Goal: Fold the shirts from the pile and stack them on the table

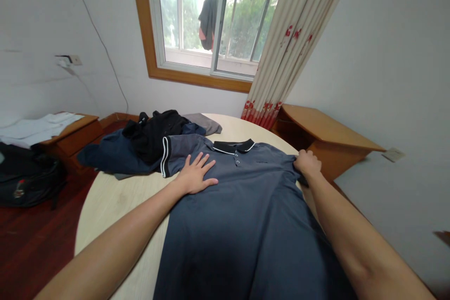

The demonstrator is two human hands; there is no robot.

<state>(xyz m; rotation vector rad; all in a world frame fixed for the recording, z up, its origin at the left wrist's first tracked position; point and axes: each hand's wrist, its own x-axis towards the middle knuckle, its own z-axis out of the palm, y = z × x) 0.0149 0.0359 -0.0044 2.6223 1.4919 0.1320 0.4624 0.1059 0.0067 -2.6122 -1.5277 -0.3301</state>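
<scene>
A dark grey-blue polo shirt (232, 225) lies front side up on a round light-wood table (116, 201), its black, white-edged collar pointing toward the window. My left hand (196, 176) rests flat on the shirt's chest near the left sleeve, fingers spread. That sleeve, with its black and white cuff, is laid out flat. At the other side my right hand (308, 163) is closed on the right sleeve of the shirt, close to the table's edge. Most of that sleeve is hidden under the hand, and the cloth is creased toward it.
A heap of dark clothes (151, 138) sits at the table's far left. Behind the table on the right stands a wooden desk (326, 126), beside a long curtain (295, 37). A black backpack (28, 178) and a small wooden cabinet (70, 138) are at the left.
</scene>
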